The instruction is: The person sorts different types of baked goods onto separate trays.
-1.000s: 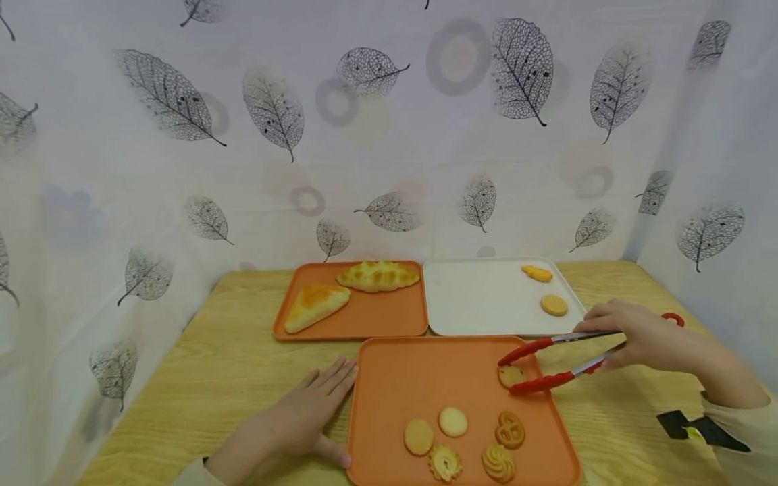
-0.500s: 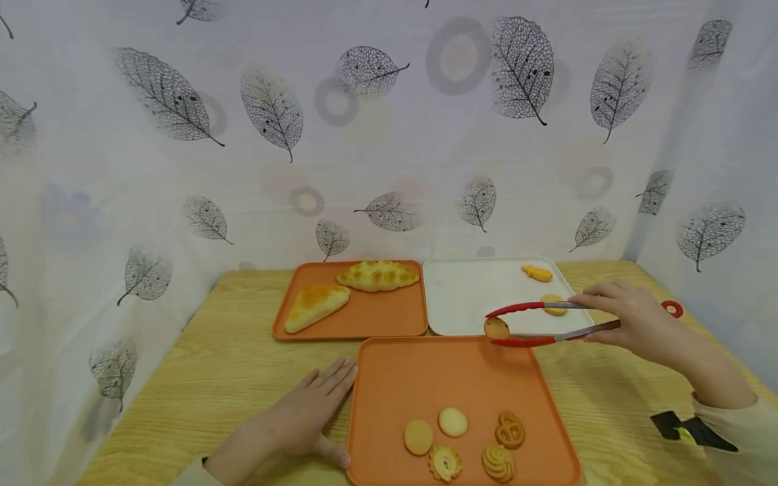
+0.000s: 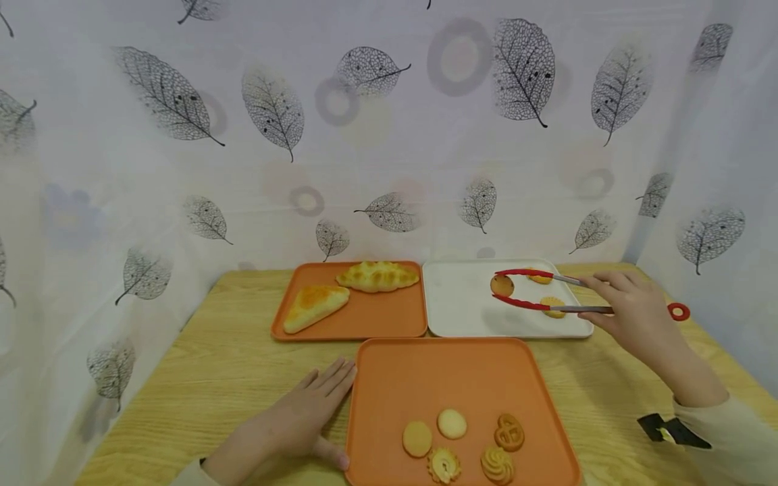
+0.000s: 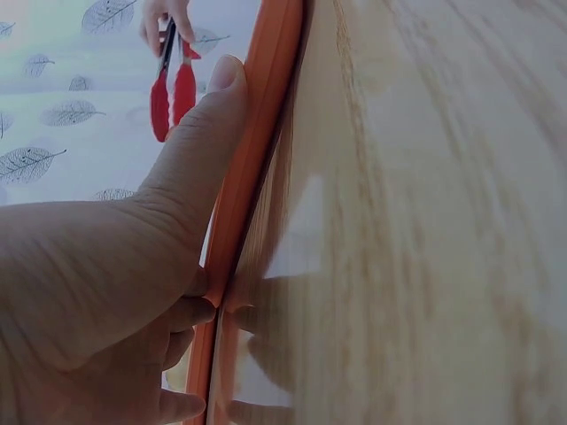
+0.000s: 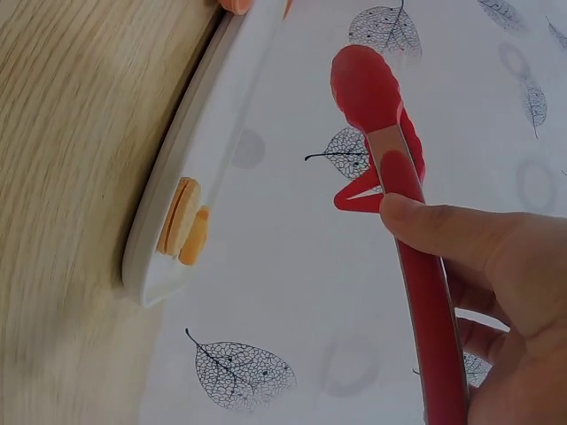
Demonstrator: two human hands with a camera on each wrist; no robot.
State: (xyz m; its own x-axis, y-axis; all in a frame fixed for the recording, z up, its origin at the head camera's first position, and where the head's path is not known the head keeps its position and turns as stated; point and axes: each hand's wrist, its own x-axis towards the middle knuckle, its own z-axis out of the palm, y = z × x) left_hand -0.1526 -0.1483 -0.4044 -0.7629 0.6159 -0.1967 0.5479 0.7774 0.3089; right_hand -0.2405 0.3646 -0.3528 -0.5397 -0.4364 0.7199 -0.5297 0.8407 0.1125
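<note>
My right hand (image 3: 638, 320) grips a pair of metal tongs (image 3: 523, 304) with red tips. Between the tips is a small round cookie with dark specks (image 3: 502, 285), held above the white tray (image 3: 452, 304); the right wrist view does not show this cookie. That view does show the thumb pressed along the tongs' red handle (image 5: 425, 301). My left hand (image 3: 300, 418) lies on the table with fingers extended, touching the left edge of the front orange tray (image 3: 419, 371). In the left wrist view the thumb (image 4: 199, 133) lies along that tray's rim (image 4: 266, 97).
Several cookies lie on the front tray, among them a pretzel-shaped one (image 3: 509, 433) and a swirled one (image 3: 497, 466). A rear orange tray (image 3: 377, 324) bears two breads. On the white tray a round biscuit (image 3: 552, 302) sits at the right. A leaf-print curtain (image 3: 389, 135) surrounds the table.
The right hand has lifted the speckled cookie with the tongs from the front orange tray and carried it away from me over the white tray. The left hand has stayed put.
</note>
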